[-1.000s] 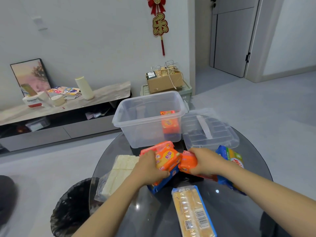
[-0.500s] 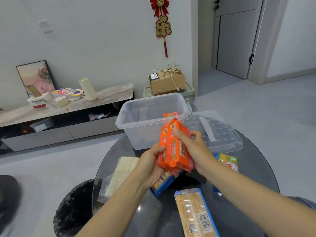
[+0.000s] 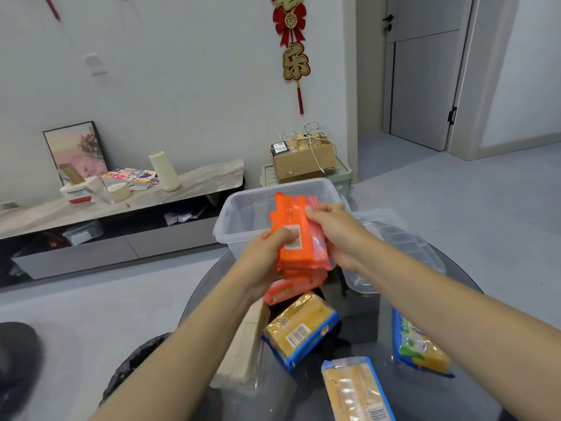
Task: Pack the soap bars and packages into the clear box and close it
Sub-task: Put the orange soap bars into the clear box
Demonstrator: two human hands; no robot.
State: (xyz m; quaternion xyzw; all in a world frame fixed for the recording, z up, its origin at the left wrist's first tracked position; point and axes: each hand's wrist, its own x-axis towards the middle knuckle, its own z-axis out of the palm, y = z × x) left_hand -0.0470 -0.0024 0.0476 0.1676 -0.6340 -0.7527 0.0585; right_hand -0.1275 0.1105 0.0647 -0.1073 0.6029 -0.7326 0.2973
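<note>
Both hands hold a stack of orange soap packages (image 3: 299, 235) upright over the near rim of the clear box (image 3: 243, 211). My left hand (image 3: 267, 253) grips the stack's left side, and my right hand (image 3: 334, 232) grips its right side and top. Below the stack, another orange package (image 3: 288, 291) shows through the box wall. On the round glass table (image 3: 364, 329) lie a yellow soap pack with a blue edge (image 3: 300, 329), a long yellow pack (image 3: 355, 390), a green and yellow pack (image 3: 419, 344) and pale soap bars in clear wrap (image 3: 246, 354). The clear lid (image 3: 397, 247) rests right of the box.
A dark woven bin (image 3: 133, 366) stands left of the table on the grey floor. A low TV bench (image 3: 121, 208) with clutter runs along the far wall. A cardboard box on a green crate (image 3: 306, 165) sits behind the clear box.
The two orange packages were picked up from the table, pressed together into one stack, and lifted forward to the box's rim. The camera tilted down and closer.
</note>
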